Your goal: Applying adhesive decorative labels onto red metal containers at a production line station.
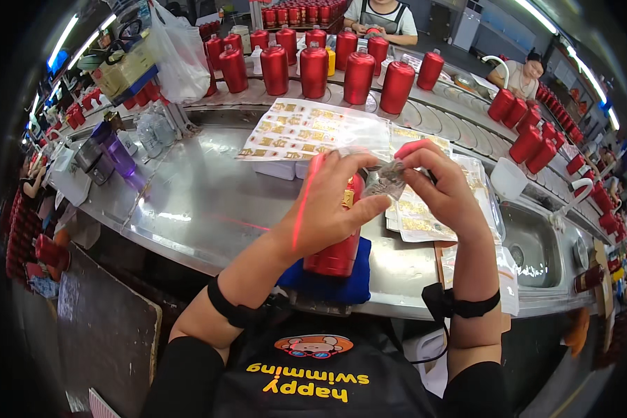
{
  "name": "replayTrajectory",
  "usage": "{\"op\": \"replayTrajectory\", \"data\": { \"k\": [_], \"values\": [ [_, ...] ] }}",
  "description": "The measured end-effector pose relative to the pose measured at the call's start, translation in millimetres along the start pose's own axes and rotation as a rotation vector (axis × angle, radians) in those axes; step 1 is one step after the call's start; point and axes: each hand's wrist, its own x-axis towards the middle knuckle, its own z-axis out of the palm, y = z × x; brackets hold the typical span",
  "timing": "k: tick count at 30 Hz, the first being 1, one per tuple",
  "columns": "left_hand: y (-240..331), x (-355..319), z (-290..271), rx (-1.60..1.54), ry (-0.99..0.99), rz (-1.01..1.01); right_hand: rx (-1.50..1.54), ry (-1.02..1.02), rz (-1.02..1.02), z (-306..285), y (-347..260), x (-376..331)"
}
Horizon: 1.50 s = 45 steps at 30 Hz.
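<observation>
A red bottle (338, 254) stands on a blue cloth (327, 284) at the near edge of the steel counter (202, 202). My left hand (327, 205) wraps around the bottle's upper part, thumb stretched toward the right. My right hand (442, 188) pinches a small clear sticker piece (386, 177) beside the bottle's top, touching my left thumb. Sheets of gold stickers (306, 129) lie on the counter just beyond both hands, and more sticker sheets (414, 219) lie under my right hand.
A curved conveyor (425, 111) carries several red bottles (359, 76) behind the counter. A sink (536, 244) lies to the right, a white cup (508, 177) beside it. Purple containers (115, 153) and a plastic bag (177, 56) stand at left. Two other people work beyond the conveyor.
</observation>
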Motion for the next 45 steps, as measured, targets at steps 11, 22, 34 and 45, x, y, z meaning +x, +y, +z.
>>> {"op": "replayTrajectory", "data": {
  "k": [11, 22, 34, 45],
  "values": [
    [-31.8, 7.7, -6.5, -0.576, -0.006, -0.28, 0.13, -0.007, 0.013, 38.5, 14.7, -2.0],
    [-49.4, 0.8, -23.7, -0.801, 0.049, -0.347, 0.388, -0.115, 0.199, 46.5, 11.1, 3.4],
    [-44.8, -15.9, -40.0, -0.715, -0.07, -0.307, 0.504, -0.1, 0.263, 57.2, 6.8, 0.4],
    [-59.2, -18.2, -36.7, -0.544, -0.013, -0.264, 0.438, -0.184, 0.143, 56.0, 4.1, 1.1]
  ]
}}
